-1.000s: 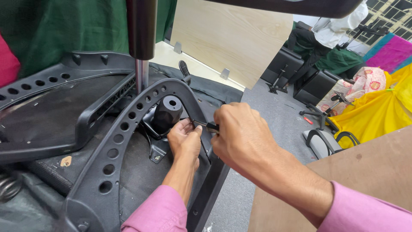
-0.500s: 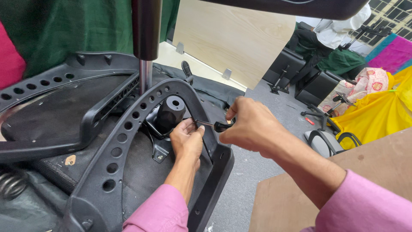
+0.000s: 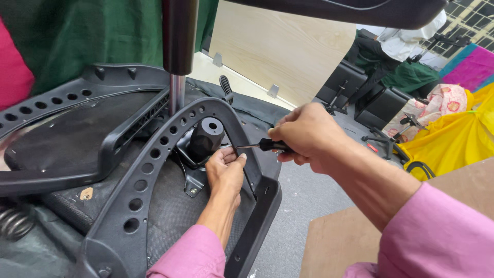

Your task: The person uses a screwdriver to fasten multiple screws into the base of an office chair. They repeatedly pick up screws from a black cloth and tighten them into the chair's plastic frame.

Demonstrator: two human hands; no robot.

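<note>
A black plastic chair frame point(image 3: 154, 170), curved and with round holes, lies upturned beside a shiny metal column point(image 3: 177, 92). The left hand point(image 3: 226, 172) rests under the black cylinder knob point(image 3: 206, 138), fingers curled together. The right hand point(image 3: 309, 136) has its fingers clamped on a black-handled screwdriver point(image 3: 257, 145).

One head-worn view, looking down and forward from close above the work.

The camera sits at the person's head and faces down along both pink sleeves to the left hand point(image 3: 226, 172) and right hand point(image 3: 303, 136), which fill the middle of the frame at close range over an upturned black chair frame point(image 3: 134, 206). The upper right of the view opens onto the far floor point(image 3: 303, 206), where another person point(image 3: 401, 46) crouches well apart.
</note>
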